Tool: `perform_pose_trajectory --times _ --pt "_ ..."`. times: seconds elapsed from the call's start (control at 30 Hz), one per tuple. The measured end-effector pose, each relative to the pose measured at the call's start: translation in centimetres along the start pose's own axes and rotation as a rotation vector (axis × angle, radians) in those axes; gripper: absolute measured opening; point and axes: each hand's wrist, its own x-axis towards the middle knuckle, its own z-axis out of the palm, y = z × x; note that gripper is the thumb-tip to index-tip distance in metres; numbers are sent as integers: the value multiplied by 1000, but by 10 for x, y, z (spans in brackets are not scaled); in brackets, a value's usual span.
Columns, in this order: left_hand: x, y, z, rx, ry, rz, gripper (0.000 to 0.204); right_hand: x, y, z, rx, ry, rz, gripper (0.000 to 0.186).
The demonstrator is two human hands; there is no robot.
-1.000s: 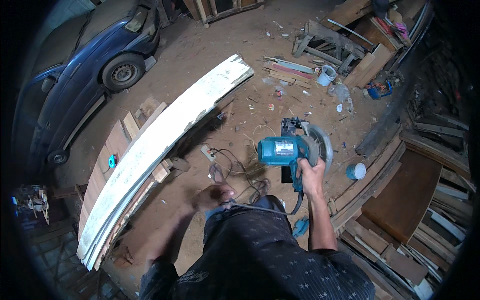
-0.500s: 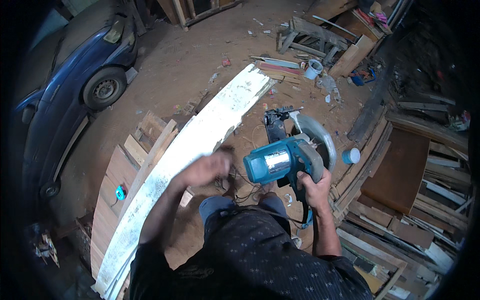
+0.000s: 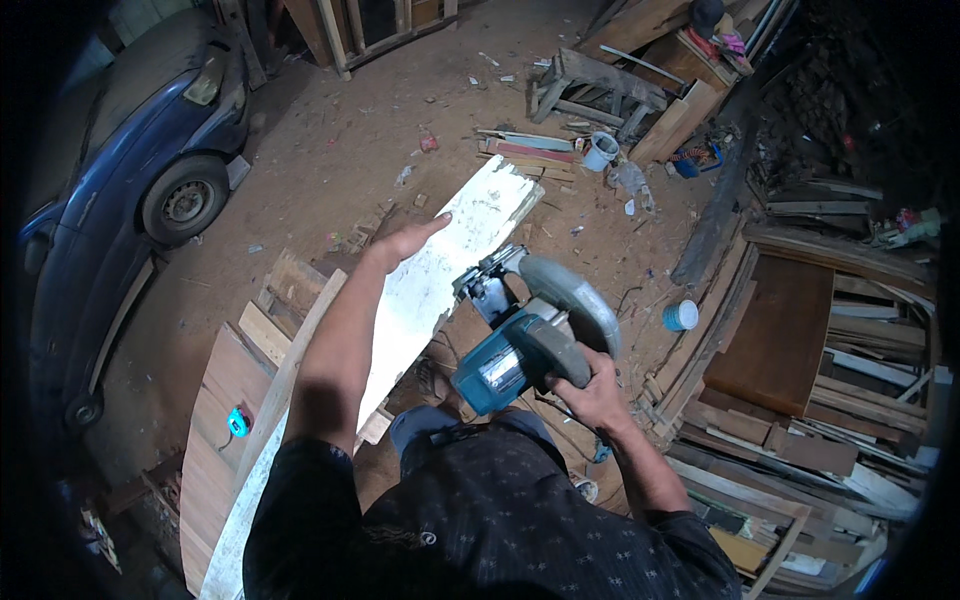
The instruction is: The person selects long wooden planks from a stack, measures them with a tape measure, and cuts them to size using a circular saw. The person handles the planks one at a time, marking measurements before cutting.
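Observation:
A teal circular saw (image 3: 497, 368) with a grey blade guard hangs from my right hand (image 3: 592, 390), whose fingers are wrapped round its rear handle. The front of its base plate is at the right edge of a long white-painted board (image 3: 425, 290); whether it touches I cannot tell. My left hand (image 3: 410, 243) lies on the board's far part, at its left edge, fingers stretched out and pointing ahead. The board's far end is ragged and splintered, and its near end passes under my left arm.
A wooden bench top (image 3: 225, 400) carries a teal tape measure (image 3: 238, 422) and wood pieces. Left stands a blue car (image 3: 120, 190). Stacked planks (image 3: 860, 370) line the right side, near a small tin (image 3: 680, 316). Ahead are a low wooden bench (image 3: 605, 85) and a bucket (image 3: 600, 151).
My left hand has moved forward onto the white board. The saw in my right hand has swung left and turned, so its base is now at the board's edge.

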Motion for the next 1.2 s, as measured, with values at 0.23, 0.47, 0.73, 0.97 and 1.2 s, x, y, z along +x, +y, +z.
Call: perform_pose_trajectory --times 0.23,0.47,0.73,0.97,1.2 --pt "-65 -58 25 367 781 417 40 17 9 14 -105 -130 -49 43" --pt "-113 -93 69 437 935 231 53 29 0 18 -149 -136 -172 37" --pt "-123 -75 66 446 815 109 89 43 -14 23 -218 -169 -119 36" --pt "-127 -61 62 424 754 -2 95 57 -22 27 -305 -213 -76 40" --pt "-124 -69 66 453 837 37 92 69 -31 36 -208 -229 -45 32"
